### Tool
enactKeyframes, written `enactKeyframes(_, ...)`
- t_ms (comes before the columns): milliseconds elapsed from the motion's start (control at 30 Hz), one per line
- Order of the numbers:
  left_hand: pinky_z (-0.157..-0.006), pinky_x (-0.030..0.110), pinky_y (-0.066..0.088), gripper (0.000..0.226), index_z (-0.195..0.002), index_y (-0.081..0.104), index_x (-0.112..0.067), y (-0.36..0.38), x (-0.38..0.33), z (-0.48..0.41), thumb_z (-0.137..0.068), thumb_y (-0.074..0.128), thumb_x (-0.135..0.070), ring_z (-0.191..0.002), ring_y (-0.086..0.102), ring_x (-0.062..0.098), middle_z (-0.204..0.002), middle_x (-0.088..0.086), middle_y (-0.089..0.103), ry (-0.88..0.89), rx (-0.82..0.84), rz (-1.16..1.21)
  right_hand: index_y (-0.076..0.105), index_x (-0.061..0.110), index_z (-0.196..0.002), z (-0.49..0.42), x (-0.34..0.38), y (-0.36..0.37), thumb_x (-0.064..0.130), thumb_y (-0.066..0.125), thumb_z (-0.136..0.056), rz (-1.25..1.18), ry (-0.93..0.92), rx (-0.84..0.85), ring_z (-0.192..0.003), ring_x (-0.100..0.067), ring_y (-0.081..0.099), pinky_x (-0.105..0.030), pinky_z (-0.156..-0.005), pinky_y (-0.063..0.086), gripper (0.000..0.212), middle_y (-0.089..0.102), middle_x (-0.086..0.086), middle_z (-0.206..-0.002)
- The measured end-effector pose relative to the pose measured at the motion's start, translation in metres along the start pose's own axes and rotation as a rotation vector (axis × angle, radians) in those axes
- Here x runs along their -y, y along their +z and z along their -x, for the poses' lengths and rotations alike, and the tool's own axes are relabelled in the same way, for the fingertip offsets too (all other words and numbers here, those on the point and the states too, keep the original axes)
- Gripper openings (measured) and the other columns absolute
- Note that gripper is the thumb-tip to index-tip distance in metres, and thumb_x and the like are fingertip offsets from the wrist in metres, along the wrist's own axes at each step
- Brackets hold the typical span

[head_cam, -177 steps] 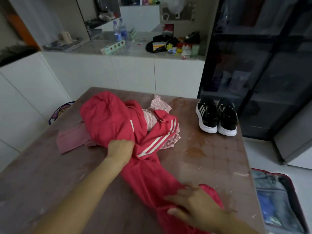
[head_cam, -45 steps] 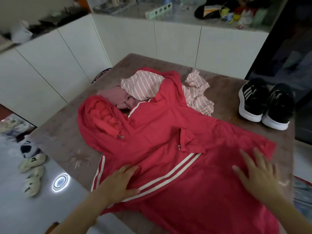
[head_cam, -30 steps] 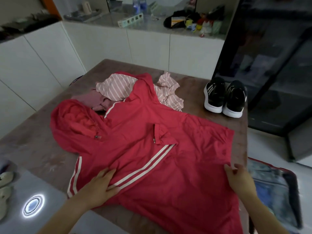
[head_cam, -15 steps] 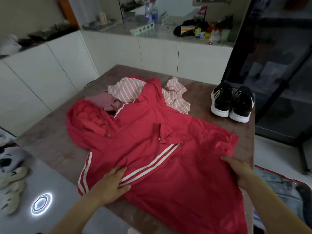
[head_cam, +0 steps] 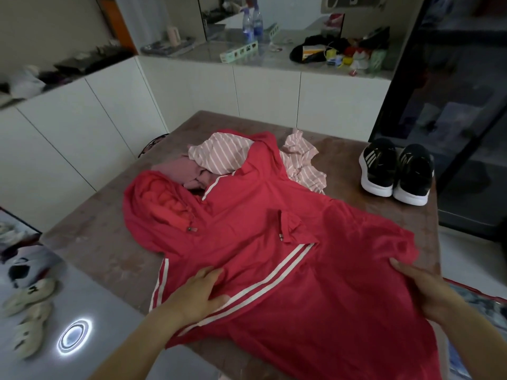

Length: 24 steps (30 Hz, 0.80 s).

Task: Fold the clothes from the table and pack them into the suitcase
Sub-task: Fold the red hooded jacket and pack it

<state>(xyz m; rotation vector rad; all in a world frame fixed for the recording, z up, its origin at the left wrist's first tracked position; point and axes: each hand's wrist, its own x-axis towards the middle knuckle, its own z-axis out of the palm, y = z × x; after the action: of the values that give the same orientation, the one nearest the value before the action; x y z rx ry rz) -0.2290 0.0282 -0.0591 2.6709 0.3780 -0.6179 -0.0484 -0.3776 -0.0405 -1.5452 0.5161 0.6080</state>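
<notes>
A red hooded garment with white stripes lies spread across the brown table, hood to the left, lower part hanging over the near edge. My left hand rests flat on its striped sleeve near the front edge. My right hand holds the garment's right edge, thumb on top; its fingers are hidden under the cloth. Behind the red garment lie a pink-and-white striped garment and a dusty-pink cloth. The open suitcase shows at the far right, on the floor beside the table.
A pair of black sneakers stands at the table's far right corner. White cabinets with a cluttered counter run behind. A dark glass cabinet is at right. Pale sandals lie on the floor at left.
The bunched red garment has been pulled out and spread flat over the table. My right hand moved from pressing its middle to holding the right edge; my left hand stays on the sleeve.
</notes>
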Motion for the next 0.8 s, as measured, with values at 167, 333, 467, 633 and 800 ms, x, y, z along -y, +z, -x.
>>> enactKeyframes(167,-0.116,0.036,0.025,0.079,-0.151,0.015,-0.025,0.0,0.016,-0.007,-0.088,0.05,-0.058,-0.142,0.021,0.02,-0.157,0.001,0.012,0.013,0.013,-0.007,0.055,0.008,-0.116,-0.034,-0.036,-0.044,0.088,0.06,-0.046,0.865,-0.283,-0.468,-0.094,-0.036,0.061,-0.044,-0.076,0.054,0.107,0.062,-0.017,-0.104)
enactKeyframes(333,-0.115,0.04,0.026,0.104,-0.151,0.011,-0.027,-0.002,0.025,-0.013,-0.07,0.041,-0.084,-0.143,0.02,0.021,-0.158,0.0,0.01,0.049,0.072,-0.024,0.041,0.026,-0.137,0.014,-0.056,0.005,0.056,0.052,-0.086,1.256,-0.586,-0.615,-0.126,-0.043,0.039,-0.057,-0.104,0.025,0.061,0.042,-0.021,-0.138)
enactKeyframes(467,-0.115,0.04,0.027,0.132,-0.151,0.011,-0.027,-0.006,0.027,-0.018,-0.041,0.022,-0.101,-0.143,0.019,0.02,-0.158,0.0,0.012,0.082,0.09,-0.039,0.044,0.033,-0.138,0.01,-0.104,0.012,0.075,0.02,-0.081,1.496,-0.45,-0.388,-0.131,-0.037,0.042,-0.063,-0.102,0.028,0.075,0.048,-0.013,-0.141)
enactKeyframes(633,-0.111,0.026,0.028,0.136,-0.148,0.026,-0.025,-0.015,0.042,-0.014,-0.037,0.01,-0.103,-0.136,0.033,0.013,-0.15,-0.003,0.034,0.123,0.032,0.053,0.029,0.034,-0.146,0.007,-0.083,0.045,0.073,0.019,-0.086,1.534,-0.325,-0.384,-0.14,-0.03,0.026,-0.061,-0.112,0.016,0.073,0.029,-0.006,-0.153)
enactKeyframes(800,-0.11,0.021,0.023,0.141,-0.148,0.024,-0.027,-0.007,0.07,0.003,-0.031,0.022,-0.105,-0.137,0.03,0.009,-0.15,-0.006,0.031,0.147,0.092,0.037,0.038,0.029,-0.142,0.001,-0.044,0.12,0.053,0.049,-0.09,1.445,-0.607,-0.317,-0.133,-0.023,0.038,-0.05,-0.116,0.013,0.058,0.041,0.0,-0.145)
